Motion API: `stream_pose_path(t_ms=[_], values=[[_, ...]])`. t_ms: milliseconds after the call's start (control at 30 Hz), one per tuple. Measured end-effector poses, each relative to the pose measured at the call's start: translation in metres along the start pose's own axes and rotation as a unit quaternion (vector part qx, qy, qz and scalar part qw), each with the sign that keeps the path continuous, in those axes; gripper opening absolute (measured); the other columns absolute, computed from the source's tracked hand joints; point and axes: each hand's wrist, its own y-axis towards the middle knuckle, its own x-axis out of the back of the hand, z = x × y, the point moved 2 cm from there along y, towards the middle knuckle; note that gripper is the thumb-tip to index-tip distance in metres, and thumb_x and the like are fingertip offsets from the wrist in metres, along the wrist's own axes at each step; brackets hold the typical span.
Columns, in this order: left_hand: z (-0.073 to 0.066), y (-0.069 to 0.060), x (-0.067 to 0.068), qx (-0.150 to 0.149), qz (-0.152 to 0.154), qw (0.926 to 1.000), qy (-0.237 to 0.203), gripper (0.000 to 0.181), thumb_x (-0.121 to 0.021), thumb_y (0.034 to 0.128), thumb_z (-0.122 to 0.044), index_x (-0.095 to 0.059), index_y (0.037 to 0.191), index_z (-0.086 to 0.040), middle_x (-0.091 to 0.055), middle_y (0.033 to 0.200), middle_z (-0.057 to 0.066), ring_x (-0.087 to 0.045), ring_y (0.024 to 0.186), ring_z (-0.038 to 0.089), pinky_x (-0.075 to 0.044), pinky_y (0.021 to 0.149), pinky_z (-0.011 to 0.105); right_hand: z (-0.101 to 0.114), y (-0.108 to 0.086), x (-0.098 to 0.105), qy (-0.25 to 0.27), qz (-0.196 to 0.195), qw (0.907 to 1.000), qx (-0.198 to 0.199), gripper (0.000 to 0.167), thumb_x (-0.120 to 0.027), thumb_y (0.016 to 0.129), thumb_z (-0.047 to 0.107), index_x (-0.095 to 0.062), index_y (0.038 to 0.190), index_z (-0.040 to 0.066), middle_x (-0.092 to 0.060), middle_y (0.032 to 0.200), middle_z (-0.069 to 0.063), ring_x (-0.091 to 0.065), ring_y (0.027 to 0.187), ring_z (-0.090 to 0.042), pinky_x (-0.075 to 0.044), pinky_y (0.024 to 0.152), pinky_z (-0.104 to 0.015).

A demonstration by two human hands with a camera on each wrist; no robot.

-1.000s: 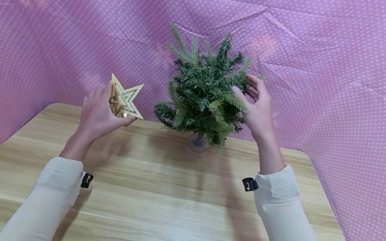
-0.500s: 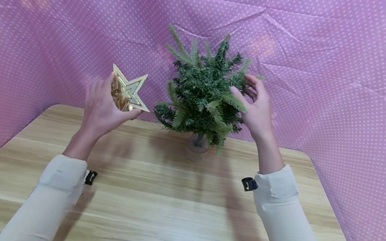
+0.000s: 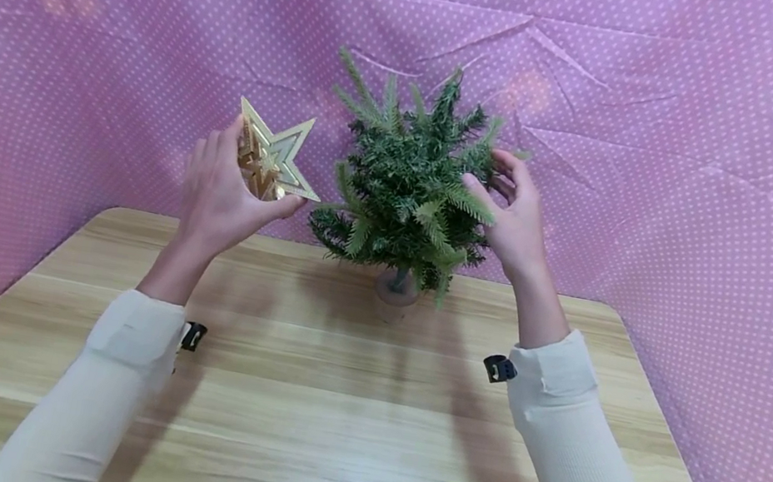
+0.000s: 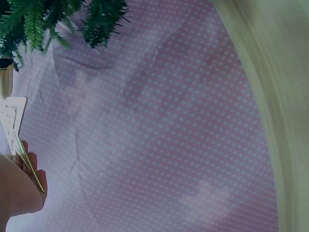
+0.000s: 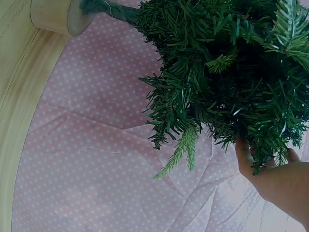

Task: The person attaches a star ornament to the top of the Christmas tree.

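A gold star tree topper (image 3: 278,156) is held in my left hand (image 3: 220,189), raised above the table's far left part. Its thumb and fingers grip the star's edges. In the left wrist view, the star (image 4: 17,113) shows edge-on beside a short gold tube (image 4: 6,81). Just to the right stands a small artificial Christmas tree (image 3: 410,186), upright on a round base (image 3: 398,287). My right hand (image 3: 521,224) holds branches on the tree's right side between thumb and fingers. Foliage (image 5: 222,72) partly hides those fingers in the right wrist view.
The wooden table (image 3: 340,436) spreads below both arms, and the tree stands near its back edge. Pink polka-dot cloth (image 3: 680,111) hangs behind and at both sides. Each sleeve cuff has a small black strap (image 3: 500,369) beside it.
My left hand has risen and moved slightly right with the star, bringing it closer to the tree. The right hand and the tree have hardly moved.
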Motion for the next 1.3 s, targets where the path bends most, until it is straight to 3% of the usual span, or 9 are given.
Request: stream_pose_path(t_ms=[433, 733, 1000, 1300], values=[[-0.020, 0.014, 0.001, -0.015, -0.019, 0.9997, -0.002, 0.122, -0.093, 0.0630, -0.048, -0.031, 0.157, -0.001, -0.051, 0.113, 0.019, -0.039, 0.099, 0.034, -0.032, 0.085, 0.043, -0.002, -0.001, -0.001, 0.002, 0.002, 1.0000, -0.005, 0.065, -0.070, 0.097, 0.026, -0.042, 0.152, 0.008, -0.041, 0.151, -0.016, -0.042, 0.139, -0.033, -0.036, 0.114, -0.045], [-0.041, 0.031, 0.006, -0.025, -0.015, 0.9996, -0.003, 0.121, -0.091, 0.0651, -0.052, -0.030, 0.158, -0.003, -0.052, 0.124, 0.019, -0.041, 0.107, 0.032, -0.034, 0.091, 0.042, -0.001, -0.002, -0.001, 0.001, 0.001, 1.0000, 0.000, 0.065, -0.070, 0.097, 0.026, -0.041, 0.152, 0.008, -0.040, 0.152, -0.015, -0.041, 0.139, -0.032, -0.036, 0.114, -0.046], [-0.055, 0.041, 0.009, -0.030, -0.025, 0.9992, -0.009, 0.120, -0.091, 0.0659, -0.053, -0.030, 0.158, -0.004, -0.052, 0.118, 0.016, -0.040, 0.106, 0.029, -0.034, 0.092, 0.040, -0.001, -0.002, 0.000, 0.001, -0.003, 1.0000, -0.005, 0.066, -0.071, 0.097, 0.027, -0.041, 0.152, 0.008, -0.041, 0.152, -0.015, -0.041, 0.139, -0.031, -0.035, 0.115, -0.044], [-0.066, 0.051, 0.007, -0.041, -0.024, 0.9988, -0.011, 0.121, -0.090, 0.0652, -0.056, -0.031, 0.157, -0.004, -0.053, 0.123, 0.015, -0.041, 0.109, 0.029, -0.034, 0.096, 0.040, -0.001, -0.001, -0.001, 0.003, -0.001, 1.0000, -0.001, 0.065, -0.071, 0.097, 0.025, -0.042, 0.152, 0.007, -0.041, 0.151, -0.016, -0.041, 0.139, -0.032, -0.034, 0.115, -0.046]])
